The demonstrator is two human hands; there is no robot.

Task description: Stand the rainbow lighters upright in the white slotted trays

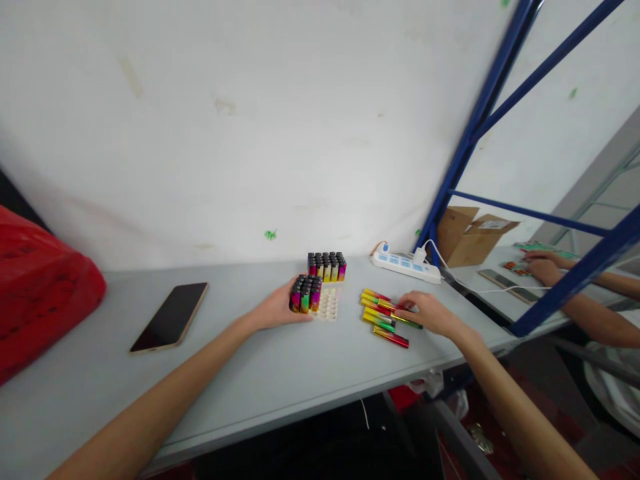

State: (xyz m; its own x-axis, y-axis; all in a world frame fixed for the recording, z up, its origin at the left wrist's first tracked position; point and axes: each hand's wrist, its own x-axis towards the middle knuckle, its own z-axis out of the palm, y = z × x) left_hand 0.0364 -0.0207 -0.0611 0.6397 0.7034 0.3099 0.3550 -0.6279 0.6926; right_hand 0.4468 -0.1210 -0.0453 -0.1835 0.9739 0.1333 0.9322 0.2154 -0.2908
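Observation:
My left hand (277, 308) curls round the left end of a white lighter tray (329, 305), its fingers partly hidden behind the lighters. Upright lighters (305, 297) in purple, green and gold with black tops fill the tray's left part; bare sockets show on its right. My right hand (425, 312) is closed on a gold and dark green lighter (406, 321) at the right side of a loose pile. The other lighters (379, 313) there lie flat, in yellow, red and green. Just behind the tray stands a full block of upright lighters (327, 268).
A phone (170, 319) lies at the left, near a red plastic bag (40, 293). A white power strip (407, 265) with cables sits against the wall. Blue metal frame bars (465, 147) rise at the right. Beyond them are a cardboard box (470, 237) and another person's hands (545, 267).

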